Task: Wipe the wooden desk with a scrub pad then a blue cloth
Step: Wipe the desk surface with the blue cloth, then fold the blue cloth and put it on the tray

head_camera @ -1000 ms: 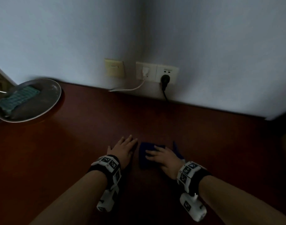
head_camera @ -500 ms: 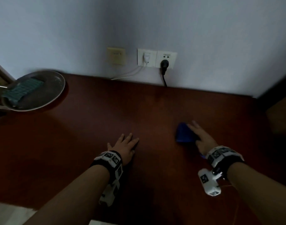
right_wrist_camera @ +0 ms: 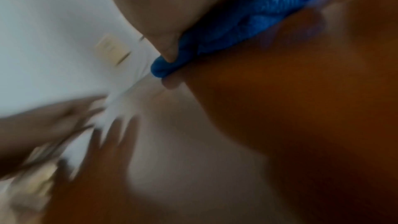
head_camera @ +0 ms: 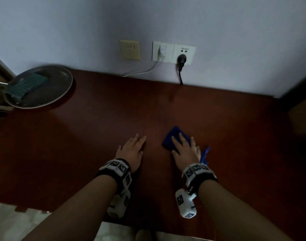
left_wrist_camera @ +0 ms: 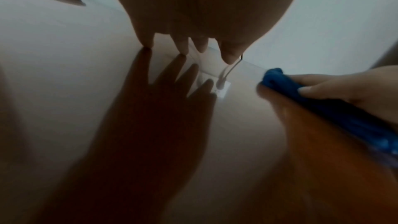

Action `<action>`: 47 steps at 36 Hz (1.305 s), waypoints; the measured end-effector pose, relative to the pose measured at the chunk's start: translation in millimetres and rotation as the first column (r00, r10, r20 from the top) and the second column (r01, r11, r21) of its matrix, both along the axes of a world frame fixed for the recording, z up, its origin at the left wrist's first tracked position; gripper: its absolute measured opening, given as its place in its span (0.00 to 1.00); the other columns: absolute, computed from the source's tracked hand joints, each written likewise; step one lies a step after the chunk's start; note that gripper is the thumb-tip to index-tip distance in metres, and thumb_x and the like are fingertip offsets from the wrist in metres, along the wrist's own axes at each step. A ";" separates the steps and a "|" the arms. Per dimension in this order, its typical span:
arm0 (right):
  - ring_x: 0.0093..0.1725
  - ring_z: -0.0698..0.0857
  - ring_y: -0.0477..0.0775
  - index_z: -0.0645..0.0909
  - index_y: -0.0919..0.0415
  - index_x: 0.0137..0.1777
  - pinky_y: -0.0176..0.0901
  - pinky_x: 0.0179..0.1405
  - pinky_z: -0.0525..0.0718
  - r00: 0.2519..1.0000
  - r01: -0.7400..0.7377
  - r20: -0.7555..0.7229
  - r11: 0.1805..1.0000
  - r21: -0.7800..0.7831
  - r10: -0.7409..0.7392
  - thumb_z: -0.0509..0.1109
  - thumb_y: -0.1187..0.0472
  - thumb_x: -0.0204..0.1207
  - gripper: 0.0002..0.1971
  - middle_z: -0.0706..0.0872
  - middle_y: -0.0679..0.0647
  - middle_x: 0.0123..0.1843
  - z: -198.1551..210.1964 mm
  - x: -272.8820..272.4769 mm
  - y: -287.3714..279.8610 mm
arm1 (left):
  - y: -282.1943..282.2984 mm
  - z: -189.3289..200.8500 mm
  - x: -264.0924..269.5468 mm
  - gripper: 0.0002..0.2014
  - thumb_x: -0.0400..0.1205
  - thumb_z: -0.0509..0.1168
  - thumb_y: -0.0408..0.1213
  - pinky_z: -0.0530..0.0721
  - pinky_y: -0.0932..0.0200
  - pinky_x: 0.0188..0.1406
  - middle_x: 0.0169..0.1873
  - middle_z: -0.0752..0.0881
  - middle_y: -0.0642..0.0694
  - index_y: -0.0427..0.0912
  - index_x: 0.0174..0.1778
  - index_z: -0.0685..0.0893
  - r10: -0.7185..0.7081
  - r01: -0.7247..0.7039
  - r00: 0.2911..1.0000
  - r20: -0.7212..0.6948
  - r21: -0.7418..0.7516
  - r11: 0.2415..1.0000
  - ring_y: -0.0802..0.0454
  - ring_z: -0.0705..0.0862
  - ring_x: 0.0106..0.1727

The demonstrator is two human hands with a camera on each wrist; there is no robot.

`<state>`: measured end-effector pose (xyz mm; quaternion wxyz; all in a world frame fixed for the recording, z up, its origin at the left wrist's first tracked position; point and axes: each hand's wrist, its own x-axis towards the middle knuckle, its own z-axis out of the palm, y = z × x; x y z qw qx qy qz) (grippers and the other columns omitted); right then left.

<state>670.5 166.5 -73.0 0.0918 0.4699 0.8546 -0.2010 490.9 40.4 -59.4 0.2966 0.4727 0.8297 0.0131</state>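
Our right hand [head_camera: 185,150] presses flat, fingers straight, on the cloth [head_camera: 173,138], a bunched deep-blue wad on the desk [head_camera: 96,136] at about 5 o'clock. Our left hand [head_camera: 131,150] lies flat and spread just beside it at 9 o'clock, holding nothing.

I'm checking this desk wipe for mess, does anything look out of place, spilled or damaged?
Nothing stands out. The right hand presses the blue cloth flat on the wooden desk, the left hand rests open beside it, and the scrub pad lies on the plate at the far left. The dim light could hide faint smears.
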 end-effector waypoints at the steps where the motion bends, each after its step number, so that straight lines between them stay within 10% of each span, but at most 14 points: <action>1: 0.83 0.40 0.59 0.50 0.33 0.80 0.63 0.79 0.47 0.999 -0.043 -0.007 0.999 0.008 0.043 0.53 0.46 0.83 0.27 0.43 0.38 0.84 -0.2 -1.4 -7.0 | -1.9 0.0 -0.1 0.28 0.90 0.48 0.43 0.51 0.38 0.80 0.85 0.43 0.55 0.61 0.84 0.45 0.010 -0.010 1.000 0.005 0.012 1.000 0.51 0.46 0.85; 13: 0.83 0.40 0.61 0.46 0.29 0.79 0.65 0.79 0.46 0.904 -0.426 -0.030 0.905 0.019 0.426 0.47 0.43 0.83 0.26 0.42 0.37 0.84 -6.4 20.2 -95.7 | -45.8 -5.9 35.7 0.27 0.89 0.47 0.48 0.57 0.45 0.81 0.84 0.54 0.52 0.51 0.85 0.52 0.037 -0.036 0.999 -0.033 0.036 0.999 0.50 0.52 0.84; 16: 0.83 0.38 0.61 0.48 0.30 0.79 0.65 0.78 0.43 0.874 -0.487 -0.023 0.873 -0.017 0.486 0.35 0.39 0.75 0.30 0.42 0.37 0.84 -6.2 31.3 -119.3 | -58.9 1.0 46.0 0.22 0.89 0.49 0.47 0.70 0.46 0.73 0.77 0.67 0.46 0.47 0.79 0.67 0.088 -0.087 0.996 -0.019 0.070 0.994 0.44 0.65 0.76; 23: 0.83 0.36 0.59 0.56 0.33 0.79 0.64 0.78 0.40 0.843 -0.538 -0.044 0.839 -0.083 0.536 0.43 0.41 0.79 0.26 0.41 0.36 0.84 -2.0 51.4 -153.3 | -86.9 10.9 66.8 0.17 0.84 0.61 0.46 0.80 0.55 0.49 0.59 0.78 0.43 0.42 0.64 0.73 0.164 -0.153 0.980 0.113 -0.093 0.984 0.48 0.78 0.51; 39: 0.83 0.40 0.55 0.59 0.36 0.79 0.59 0.79 0.44 0.753 -0.658 -0.137 0.731 -0.182 0.643 0.53 0.44 0.81 0.25 0.44 0.39 0.84 7.3 89.2 -176.7 | -124.2 16.3 94.3 0.11 0.85 0.63 0.41 0.80 0.54 0.53 0.58 0.82 0.43 0.43 0.61 0.78 0.147 -0.125 0.975 0.168 -0.134 0.983 0.45 0.82 0.57; 42: 0.82 0.57 0.52 0.71 0.46 0.76 0.43 0.77 0.56 0.769 -0.622 -0.352 0.752 -0.218 0.534 0.61 0.47 0.79 0.24 0.58 0.43 0.83 12.3 96.1 -167.5 | -128.4 19.9 94.7 0.03 0.85 0.61 0.39 0.81 0.52 0.51 0.53 0.82 0.43 0.45 0.52 0.75 0.133 -0.118 0.972 0.194 -0.085 0.989 0.45 0.82 0.54; 47: 0.57 0.81 0.42 0.61 0.42 0.72 0.38 0.53 0.82 0.897 -0.295 -0.432 0.857 -0.421 0.096 0.74 0.54 0.71 0.33 0.74 0.37 0.64 29.8 81.7 -149.3 | -127.7 37.1 90.4 0.06 0.86 0.60 0.39 0.74 0.56 0.42 0.44 0.75 0.49 0.49 0.48 0.68 0.058 -0.071 0.972 0.229 0.051 0.996 0.49 0.76 0.43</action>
